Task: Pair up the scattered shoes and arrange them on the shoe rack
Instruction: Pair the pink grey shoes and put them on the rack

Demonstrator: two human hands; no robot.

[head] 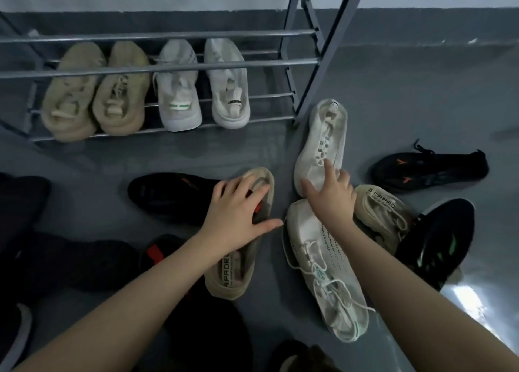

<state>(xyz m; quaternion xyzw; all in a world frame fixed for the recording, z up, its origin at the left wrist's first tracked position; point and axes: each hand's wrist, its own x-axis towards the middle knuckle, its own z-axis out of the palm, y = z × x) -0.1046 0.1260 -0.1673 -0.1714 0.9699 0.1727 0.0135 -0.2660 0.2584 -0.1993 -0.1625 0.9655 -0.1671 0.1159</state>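
While the left hand (234, 208) lies fingers spread and flat on a beige shoe (238, 248), the right hand (332, 196) rests relaxed on the toe of a white shoe (323, 144), gripping nothing. Second white shoe (325, 267) lies under the right forearm, second beige shoe (379, 211) just right of that hand. Black shoes (168, 194) scattered around on the floor (421, 90). Rack (168, 68) beyond holds one beige pair (92, 96) and one white pair (202, 85).

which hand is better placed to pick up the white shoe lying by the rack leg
Right. The right hand already rests on the toe end of that white shoe, fingers spread over it. The left hand lies on the beige shoe, farther away.
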